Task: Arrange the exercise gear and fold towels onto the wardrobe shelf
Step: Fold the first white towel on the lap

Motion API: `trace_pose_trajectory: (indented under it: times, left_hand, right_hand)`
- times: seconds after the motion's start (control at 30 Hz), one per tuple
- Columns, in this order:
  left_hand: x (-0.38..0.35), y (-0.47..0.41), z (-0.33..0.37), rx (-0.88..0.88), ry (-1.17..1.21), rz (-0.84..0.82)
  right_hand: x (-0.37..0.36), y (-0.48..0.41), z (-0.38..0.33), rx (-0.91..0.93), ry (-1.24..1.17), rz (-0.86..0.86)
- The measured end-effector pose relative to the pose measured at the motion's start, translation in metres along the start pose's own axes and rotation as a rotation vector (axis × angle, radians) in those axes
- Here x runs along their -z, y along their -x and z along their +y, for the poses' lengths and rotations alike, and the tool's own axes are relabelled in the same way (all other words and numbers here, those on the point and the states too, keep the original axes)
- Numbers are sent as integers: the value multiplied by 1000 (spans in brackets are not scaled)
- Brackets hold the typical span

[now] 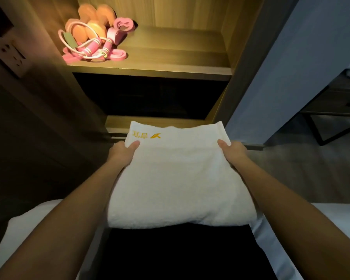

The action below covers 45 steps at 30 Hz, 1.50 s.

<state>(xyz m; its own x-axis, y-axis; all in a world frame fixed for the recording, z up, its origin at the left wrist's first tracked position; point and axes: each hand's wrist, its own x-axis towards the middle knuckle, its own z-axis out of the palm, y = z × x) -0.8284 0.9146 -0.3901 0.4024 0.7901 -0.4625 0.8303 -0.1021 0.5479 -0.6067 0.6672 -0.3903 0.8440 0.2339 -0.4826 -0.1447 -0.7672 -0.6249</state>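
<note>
A folded white towel [178, 178] with a yellow embroidered logo is held flat in front of me, below the lit wardrobe shelf [170, 57]. My left hand [123, 152] grips its left edge, thumb on top and fingers underneath. My right hand [232, 152] grips the right edge the same way. On the shelf's left side lies a pile of pink and orange exercise gear [93, 37]: a skipping rope with pink handles, resistance bands and round orange pieces. The right half of the shelf is bare wood.
A lower wardrobe ledge [117, 123] sits just beyond the towel, with a dark compartment above it. A wall socket [10, 55] is on the left. White bedding [28, 229] lies at both lower corners. A dark metal-framed table [331, 110] stands at right.
</note>
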Motion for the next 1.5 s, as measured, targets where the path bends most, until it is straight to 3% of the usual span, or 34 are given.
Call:
trace_pose_trajectory:
  times: [0.07, 0.2, 0.27, 0.43, 0.6, 0.77, 0.87, 0.97, 1.23, 1.37, 1.5]
  left_hand:
    - [3, 4, -2, 45, 83, -74]
    - [20, 48, -37, 254, 333, -447]
    - [22, 68, -52, 280, 372, -521]
    - [20, 69, -56, 18, 311, -193]
    - [22, 80, -60, 9, 179, -209]
    - [37, 126, -90, -99, 197, -61]
    - [42, 145, -100, -115, 251, -207]
    - [46, 150, -108, -153, 362, -265]
    - [40, 150, -93, -446, 531, -38]
    - [35, 148, -94, -563, 539, 39]
    - [38, 142, -87, -553, 530, -49]
  right_hand:
    - [0, 8, 0, -62, 6, -74]
    - [23, 51, 32, -221, 38, -329]
    - [31, 66, 44, -234, -5, -412]
    - [29, 70, 39, -108, -4, -277]
    - [32, 80, 49, -34, 57, -290]
    - [50, 124, 76, 149, 48, -112]
    - [63, 148, 87, 145, -178, -281]
    - [69, 153, 98, 115, -234, -505]
    - [65, 144, 92, 487, -113, -90]
    - [64, 146, 96, 453, -333, -252]
    - [71, 135, 94, 244, -177, -406]
